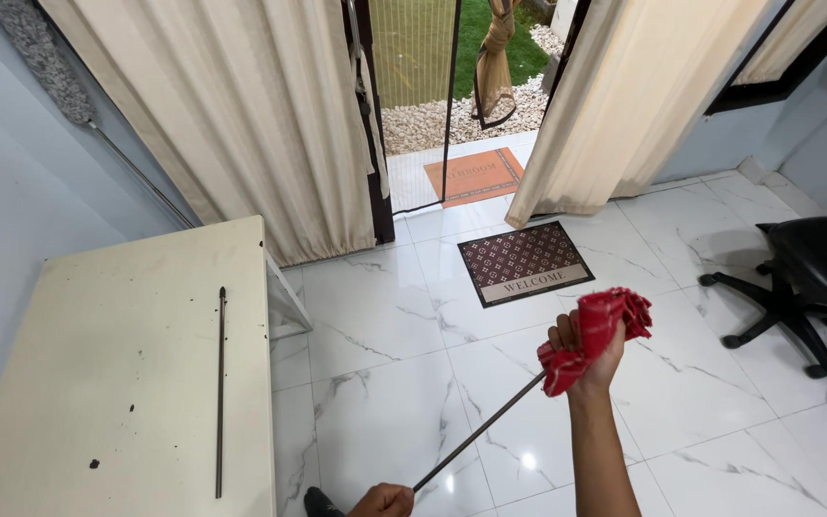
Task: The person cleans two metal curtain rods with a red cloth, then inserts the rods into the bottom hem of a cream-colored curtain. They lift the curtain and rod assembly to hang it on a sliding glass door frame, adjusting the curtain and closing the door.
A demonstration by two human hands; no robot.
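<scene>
My right hand [588,356] is raised over the marble floor and is closed around a red patterned cloth [597,333] wrapped about the upper end of a thin dark metal rod [479,433]. The rod slants down to the left to my left hand [384,501], which grips its lower end at the bottom edge of the view. A second thin dark rod [220,393] lies lengthwise on the cream table [98,383] at the left, apart from both hands.
A brown patterned doormat [525,262] lies ahead, an orange mat [474,176] beyond it in the open doorway. Cream curtains [241,105] hang on either side. A black swivel chair [806,278] stands at the right. A grey duster on a pole [45,59] leans on the left wall.
</scene>
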